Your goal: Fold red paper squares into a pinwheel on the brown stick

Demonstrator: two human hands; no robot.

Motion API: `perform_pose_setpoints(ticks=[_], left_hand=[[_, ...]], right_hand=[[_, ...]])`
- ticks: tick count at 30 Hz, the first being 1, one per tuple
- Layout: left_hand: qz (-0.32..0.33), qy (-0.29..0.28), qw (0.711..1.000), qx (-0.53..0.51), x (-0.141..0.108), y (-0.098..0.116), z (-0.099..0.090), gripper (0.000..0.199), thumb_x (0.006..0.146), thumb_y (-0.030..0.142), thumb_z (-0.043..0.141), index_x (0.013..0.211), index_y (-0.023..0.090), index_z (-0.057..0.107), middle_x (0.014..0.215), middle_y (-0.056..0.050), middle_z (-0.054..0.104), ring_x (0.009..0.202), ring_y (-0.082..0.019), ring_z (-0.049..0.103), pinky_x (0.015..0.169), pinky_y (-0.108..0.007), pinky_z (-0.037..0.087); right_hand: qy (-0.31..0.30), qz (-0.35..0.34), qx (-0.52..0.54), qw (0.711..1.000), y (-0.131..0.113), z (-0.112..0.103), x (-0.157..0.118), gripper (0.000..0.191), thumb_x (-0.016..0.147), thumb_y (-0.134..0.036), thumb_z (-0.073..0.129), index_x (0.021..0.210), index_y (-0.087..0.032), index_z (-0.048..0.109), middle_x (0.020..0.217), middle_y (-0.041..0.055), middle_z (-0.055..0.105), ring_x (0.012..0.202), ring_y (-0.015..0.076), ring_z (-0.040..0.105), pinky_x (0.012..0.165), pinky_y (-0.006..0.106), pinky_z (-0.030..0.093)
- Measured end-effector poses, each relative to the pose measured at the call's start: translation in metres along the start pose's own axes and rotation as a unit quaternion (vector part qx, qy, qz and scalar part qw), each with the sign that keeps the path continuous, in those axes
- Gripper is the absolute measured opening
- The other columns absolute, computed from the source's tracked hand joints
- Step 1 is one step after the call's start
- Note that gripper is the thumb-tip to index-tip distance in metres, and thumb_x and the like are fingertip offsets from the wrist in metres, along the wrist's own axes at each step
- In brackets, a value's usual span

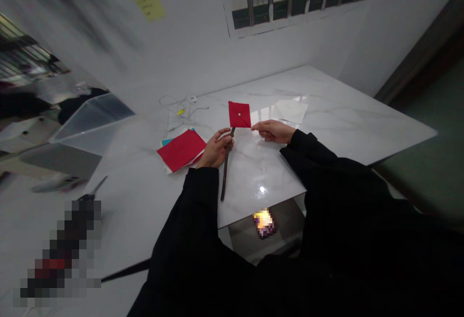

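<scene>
My left hand (pixel 215 149) is closed round the upper part of a thin dark stick (pixel 225 172), whose lower end hangs over the white table. At the stick's top sits a red paper pinwheel (pixel 237 109), a square with folds and a small shiny pin head at its middle. With fingers closed, my right hand (pixel 271 131) pinches the lower right corner of the red paper. Left of my left hand lies a stack of coloured sheets (pixel 181 150), red on top, with blue and white edges showing beneath.
White sheets (pixel 292 110) lie on the marbled table (pixel 344 119) to the right. A thin white cable (pixel 192 110) is tangled near the wall. A clear plastic box (pixel 94 119) stands at the left. Below the table edge is a bright blurred-out object (pixel 264 223).
</scene>
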State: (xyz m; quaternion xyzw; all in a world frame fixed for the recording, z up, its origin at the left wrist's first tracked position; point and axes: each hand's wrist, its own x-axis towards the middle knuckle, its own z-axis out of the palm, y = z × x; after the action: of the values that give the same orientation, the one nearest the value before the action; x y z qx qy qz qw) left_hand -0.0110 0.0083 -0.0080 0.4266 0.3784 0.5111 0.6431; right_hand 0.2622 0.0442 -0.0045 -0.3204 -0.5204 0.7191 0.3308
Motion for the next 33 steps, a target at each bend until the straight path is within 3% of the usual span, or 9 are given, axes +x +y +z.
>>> perform_pose_setpoints(ticks=[5,12,14,16,18,20,26,30,33], left_hand=[[-0.014,-0.006,1.0,0.007,-0.002,0.001,0.001,0.053,0.068,0.022,0.097,0.115,0.02,0.072,0.099,-0.001,0.073,0.077,-0.009,0.067,0.074,-0.022,0.054],[-0.013,-0.02,1.0,0.019,-0.002,0.001,0.002,0.054,0.067,0.023,0.097,0.114,0.019,0.071,0.099,-0.002,0.073,0.077,-0.01,0.066,0.074,-0.023,0.052],[-0.01,-0.016,1.0,0.019,-0.002,0.001,0.002,0.055,0.066,0.024,0.098,0.114,0.019,0.071,0.098,-0.001,0.073,0.076,-0.01,0.066,0.073,-0.023,0.052],[-0.006,-0.011,1.0,0.019,-0.002,0.0,0.002,0.055,0.066,0.024,0.098,0.113,0.02,0.071,0.098,-0.001,0.073,0.076,-0.009,0.066,0.074,-0.023,0.052],[-0.003,-0.008,1.0,0.018,-0.002,0.0,0.002,0.054,0.066,0.024,0.098,0.113,0.02,0.071,0.097,-0.001,0.073,0.076,-0.009,0.066,0.074,-0.023,0.052],[-0.002,-0.009,1.0,0.018,-0.002,0.001,0.003,0.055,0.066,0.024,0.098,0.113,0.02,0.07,0.096,-0.001,0.073,0.076,-0.009,0.066,0.074,-0.023,0.052],[0.001,-0.014,1.0,0.02,0.0,0.0,0.002,0.057,0.065,0.026,0.099,0.113,0.02,0.07,0.097,-0.001,0.073,0.074,-0.009,0.066,0.072,-0.022,0.053],[-0.008,-0.005,1.0,0.013,0.0,0.0,0.001,0.057,0.064,0.025,0.099,0.113,0.019,0.07,0.093,0.0,0.073,0.075,-0.009,0.067,0.073,-0.022,0.053],[-0.011,-0.005,1.0,0.013,-0.001,0.0,0.001,0.054,0.067,0.023,0.098,0.113,0.019,0.071,0.095,-0.001,0.073,0.077,-0.01,0.067,0.075,-0.023,0.054]], right_hand=[[0.301,-0.03,-0.029,0.953,-0.007,0.002,0.005,0.035,0.094,-0.012,0.063,0.129,-0.014,0.062,0.068,-0.005,0.051,0.052,0.0086,0.037,0.045,0.019,0.025],[0.304,-0.043,-0.067,0.949,-0.004,0.006,0.005,0.067,0.096,-0.014,0.063,0.16,-0.012,0.042,0.072,-0.004,0.057,0.053,0.0092,0.042,0.047,0.019,0.029],[0.188,-0.003,-0.061,0.98,-0.004,0.006,0.0,0.068,0.097,-0.018,0.065,0.161,-0.012,0.042,0.076,-0.0019,0.062,0.051,0.0078,0.039,0.047,0.02,0.027],[-0.071,0.069,-0.084,0.991,-0.005,0.008,-0.007,0.062,0.096,-0.027,0.072,0.154,-0.011,0.054,0.078,0.0008,0.066,0.05,0.0068,0.038,0.046,0.02,0.025],[-0.333,0.137,-0.119,0.925,-0.006,0.012,-0.014,0.06,0.092,-0.037,0.08,0.144,-0.009,0.065,0.078,0.0033,0.069,0.051,0.0071,0.04,0.047,0.022,0.025],[-0.426,0.153,-0.127,0.882,-0.005,0.014,-0.016,0.06,0.09,-0.041,0.084,0.138,-0.009,0.07,0.077,0.0033,0.068,0.053,0.0073,0.042,0.047,0.022,0.025],[-0.033,0.018,0.029,0.999,0.001,0.008,-0.001,0.031,0.093,-0.016,0.072,0.124,-0.012,0.071,0.072,-0.0054,0.05,0.052,0.0047,0.031,0.046,0.017,0.024],[0.245,-0.024,0.089,0.965,0.0,0.003,0.008,0.067,0.092,-0.008,0.062,0.156,-0.015,0.045,0.081,-0.003,0.057,0.052,0.0064,0.037,0.045,0.017,0.029],[0.311,-0.031,0.072,0.947,-0.003,0.003,0.008,0.083,0.093,-0.01,0.063,0.167,-0.018,0.027,0.082,-0.0034,0.059,0.052,0.0073,0.041,0.045,0.018,0.031]])
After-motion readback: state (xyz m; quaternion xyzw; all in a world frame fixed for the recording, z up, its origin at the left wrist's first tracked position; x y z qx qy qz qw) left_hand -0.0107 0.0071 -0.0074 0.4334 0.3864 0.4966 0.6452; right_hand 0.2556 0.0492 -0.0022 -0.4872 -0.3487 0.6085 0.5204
